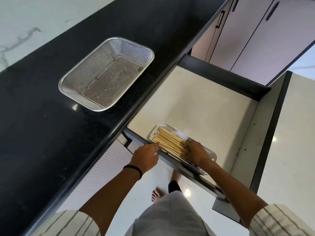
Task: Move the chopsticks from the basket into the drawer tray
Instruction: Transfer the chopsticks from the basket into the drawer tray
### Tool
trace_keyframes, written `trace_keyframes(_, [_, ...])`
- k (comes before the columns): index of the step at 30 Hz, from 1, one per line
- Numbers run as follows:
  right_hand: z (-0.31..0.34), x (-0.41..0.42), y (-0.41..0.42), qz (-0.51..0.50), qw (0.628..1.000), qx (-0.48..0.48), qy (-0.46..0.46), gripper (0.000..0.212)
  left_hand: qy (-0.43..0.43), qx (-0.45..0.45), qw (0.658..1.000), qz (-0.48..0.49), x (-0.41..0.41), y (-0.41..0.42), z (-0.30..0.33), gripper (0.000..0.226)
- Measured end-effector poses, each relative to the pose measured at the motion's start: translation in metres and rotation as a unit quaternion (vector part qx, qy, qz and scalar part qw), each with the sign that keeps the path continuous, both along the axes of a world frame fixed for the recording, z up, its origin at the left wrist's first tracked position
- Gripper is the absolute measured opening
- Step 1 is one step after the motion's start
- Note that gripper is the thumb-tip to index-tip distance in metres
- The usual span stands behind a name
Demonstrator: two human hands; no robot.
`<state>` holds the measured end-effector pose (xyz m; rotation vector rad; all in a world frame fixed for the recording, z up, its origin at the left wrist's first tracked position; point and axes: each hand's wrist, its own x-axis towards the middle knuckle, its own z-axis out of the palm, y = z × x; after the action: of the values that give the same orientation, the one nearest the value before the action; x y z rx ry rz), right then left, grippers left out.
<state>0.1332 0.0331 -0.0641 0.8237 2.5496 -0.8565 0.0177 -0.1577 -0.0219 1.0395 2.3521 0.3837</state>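
A steel mesh basket [106,74] sits on the black counter with nothing in it. Several pale wooden chopsticks [168,142] lie side by side in a white tray [213,155] at the near left corner of the open drawer [196,103]. My left hand [146,155] reaches over the drawer's side rail, its fingertips touching the chopstick ends at the tray's left. My right hand [196,151] lies over the right part of the bundle, fingers curled onto the chopsticks and hiding their ends.
The black counter [51,133] runs along the left with a rounded edge. The drawer's dark walls [265,133] stand on the far and right sides. Closed cabinet doors [247,40] lie beyond. My feet stand on the tiled floor [289,150] below.
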Motion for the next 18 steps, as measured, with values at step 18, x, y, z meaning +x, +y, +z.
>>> trace_keyframes(18, [-0.006, 0.026, 0.001, 0.176, 0.976, 0.13, 0.024, 0.042, 0.001, 0.011, 1.0, 0.003, -0.001, 0.0, 0.0, 0.041])
